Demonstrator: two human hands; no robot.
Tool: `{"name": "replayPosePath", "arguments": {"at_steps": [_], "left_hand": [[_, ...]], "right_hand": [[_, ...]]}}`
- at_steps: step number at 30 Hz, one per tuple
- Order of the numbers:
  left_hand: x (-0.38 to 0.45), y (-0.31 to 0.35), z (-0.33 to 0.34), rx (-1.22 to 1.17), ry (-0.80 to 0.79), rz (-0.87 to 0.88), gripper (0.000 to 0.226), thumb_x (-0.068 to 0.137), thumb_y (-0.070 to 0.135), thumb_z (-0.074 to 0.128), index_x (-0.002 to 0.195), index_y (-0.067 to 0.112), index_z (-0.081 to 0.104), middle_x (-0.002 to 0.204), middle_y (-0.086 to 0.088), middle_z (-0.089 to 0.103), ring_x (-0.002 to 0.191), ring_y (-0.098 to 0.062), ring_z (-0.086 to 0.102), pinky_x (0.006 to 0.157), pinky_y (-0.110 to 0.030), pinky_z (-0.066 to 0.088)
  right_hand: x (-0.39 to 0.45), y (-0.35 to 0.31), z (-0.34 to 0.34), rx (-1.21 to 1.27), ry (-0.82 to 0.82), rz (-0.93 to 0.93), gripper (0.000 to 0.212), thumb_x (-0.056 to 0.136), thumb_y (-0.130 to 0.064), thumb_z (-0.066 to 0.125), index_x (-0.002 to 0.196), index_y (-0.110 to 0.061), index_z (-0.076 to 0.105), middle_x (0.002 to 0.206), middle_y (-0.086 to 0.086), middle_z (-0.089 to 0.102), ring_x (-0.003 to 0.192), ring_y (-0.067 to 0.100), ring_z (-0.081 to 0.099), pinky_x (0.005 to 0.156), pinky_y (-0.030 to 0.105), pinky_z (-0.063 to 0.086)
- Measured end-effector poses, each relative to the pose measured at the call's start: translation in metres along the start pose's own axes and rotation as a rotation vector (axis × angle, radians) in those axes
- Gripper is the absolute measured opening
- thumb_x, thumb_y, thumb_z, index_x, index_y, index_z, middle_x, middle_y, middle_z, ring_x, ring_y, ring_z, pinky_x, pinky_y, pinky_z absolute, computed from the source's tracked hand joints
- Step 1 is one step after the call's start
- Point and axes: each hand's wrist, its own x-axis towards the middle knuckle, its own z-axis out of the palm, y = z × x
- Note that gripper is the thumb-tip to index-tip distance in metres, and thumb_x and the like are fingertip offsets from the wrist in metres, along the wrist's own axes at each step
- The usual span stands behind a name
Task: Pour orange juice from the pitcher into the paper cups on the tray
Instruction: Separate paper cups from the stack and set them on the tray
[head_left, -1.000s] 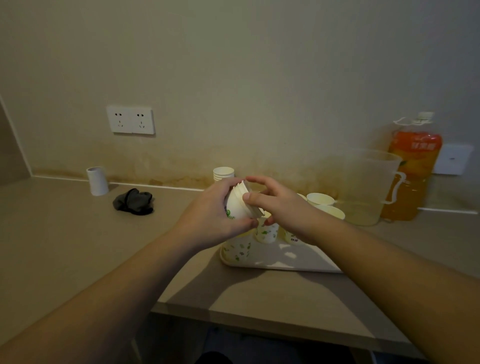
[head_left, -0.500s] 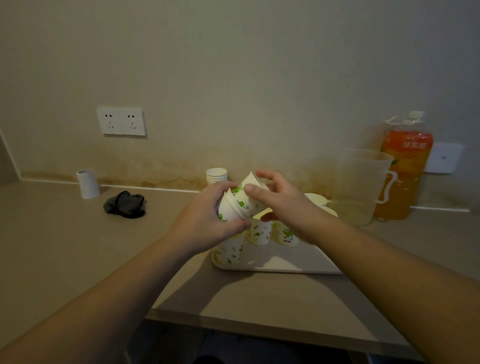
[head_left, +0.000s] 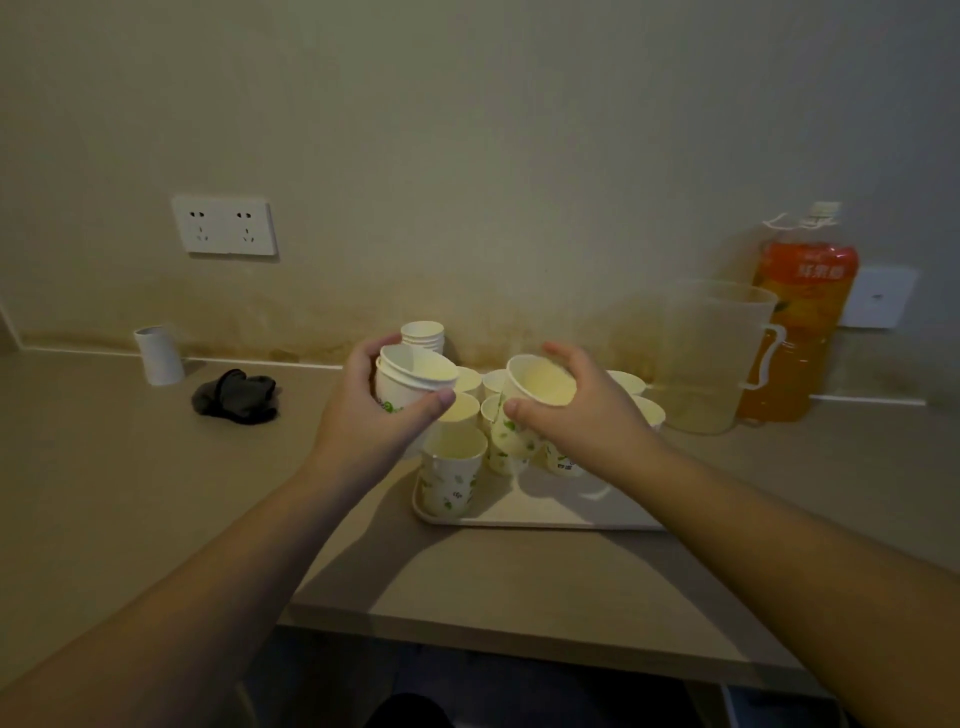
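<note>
My left hand (head_left: 374, 415) grips a small stack of nested paper cups (head_left: 410, 382) above the left end of the tray (head_left: 545, 512). A single white paper cup with green leaf print (head_left: 537, 389) is held upright in my right hand (head_left: 587, 415) over the tray's middle. Several more paper cups (head_left: 451, 475) stand open-side up on the tray below both hands. The translucent pitcher (head_left: 711, 358) stands to the right of the tray and looks nearly empty. An orange juice bottle (head_left: 802, 322) stands behind the pitcher against the wall.
Another stack of cups (head_left: 423, 335) sits by the wall behind the tray. A dark crumpled cloth (head_left: 236, 397) and a white tube (head_left: 158, 356) lie at the left. The counter's front edge (head_left: 467, 629) runs just below the tray. A double wall socket (head_left: 224, 224) is on the wall.
My hands have pulled apart: the right hand drew one cup off the stack and now holds it upright, while the left hand keeps the rest of the stack.
</note>
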Motion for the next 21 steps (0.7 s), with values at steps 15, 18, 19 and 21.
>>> {"name": "replayPosePath", "arguments": {"at_steps": [15, 18, 19, 21], "left_hand": [[-0.002, -0.01, -0.008, -0.024, 0.105, -0.005, 0.094, 0.069, 0.055, 0.08, 0.15, 0.034, 0.038, 0.129, 0.016, 0.053, 0.111, 0.006, 0.054, 0.082, -0.015, 0.05], [-0.001, -0.012, -0.007, -0.033, 0.104, 0.0, 0.092, 0.07, 0.053, 0.08, 0.149, 0.034, 0.039, 0.133, 0.012, 0.054, 0.114, 0.004, 0.054, 0.085, -0.019, 0.052], [-0.001, -0.012, -0.007, -0.035, 0.104, 0.0, 0.092, 0.07, 0.053, 0.08, 0.149, 0.034, 0.039, 0.133, 0.011, 0.054, 0.114, 0.004, 0.054, 0.085, -0.019, 0.052], [-0.001, -0.012, -0.007, -0.035, 0.107, 0.001, 0.093, 0.069, 0.054, 0.08, 0.149, 0.033, 0.039, 0.133, 0.012, 0.054, 0.114, 0.004, 0.054, 0.086, -0.019, 0.051]], "right_hand": [[-0.013, 0.034, 0.037, -0.084, -0.175, 0.201, 0.098, 0.075, -0.05, 0.082, 0.152, -0.029, 0.025, 0.155, -0.004, 0.04, 0.134, 0.019, 0.047, 0.092, 0.03, 0.05], [-0.012, 0.035, 0.039, -0.069, -0.189, 0.207, 0.096, 0.075, -0.049, 0.082, 0.151, -0.029, 0.027, 0.152, -0.004, 0.044, 0.132, 0.018, 0.048, 0.089, 0.027, 0.05], [-0.012, 0.036, 0.04, -0.065, -0.193, 0.207, 0.095, 0.075, -0.048, 0.083, 0.151, -0.029, 0.028, 0.151, -0.004, 0.044, 0.131, 0.018, 0.049, 0.09, 0.028, 0.051], [-0.011, 0.038, 0.042, -0.05, -0.195, 0.206, 0.095, 0.075, -0.048, 0.083, 0.15, -0.03, 0.028, 0.15, -0.005, 0.045, 0.13, 0.017, 0.049, 0.092, 0.03, 0.052]]}}
